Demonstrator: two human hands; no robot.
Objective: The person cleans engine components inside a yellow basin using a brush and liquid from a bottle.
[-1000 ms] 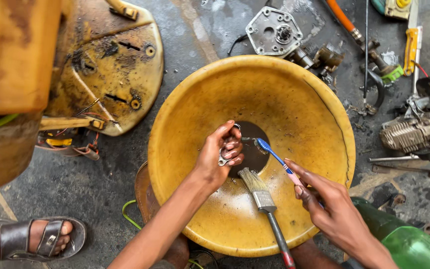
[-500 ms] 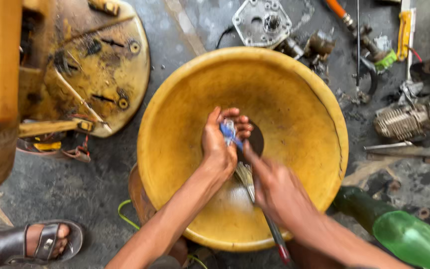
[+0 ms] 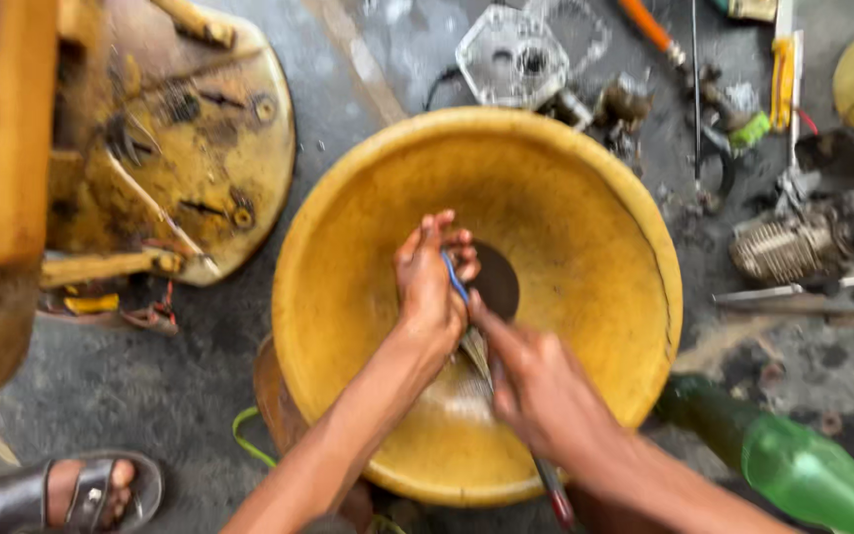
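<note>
Over a large yellow basin [image 3: 585, 198] on the workshop floor, the left hand [image 3: 430, 282] clenches a small part, hidden by its fingers, above the dark pool at the bottom. The right hand [image 3: 536, 386] grips a blue toothbrush [image 3: 455, 277] against it. A paintbrush [image 3: 506, 415] leans inside; a green bottle [image 3: 793, 460] lies beside.

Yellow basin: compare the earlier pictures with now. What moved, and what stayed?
The right hand moved in from the right to meet the left hand, bringing the blue toothbrush against it. The paintbrush stays in the yellow basin, which has not moved.
</note>
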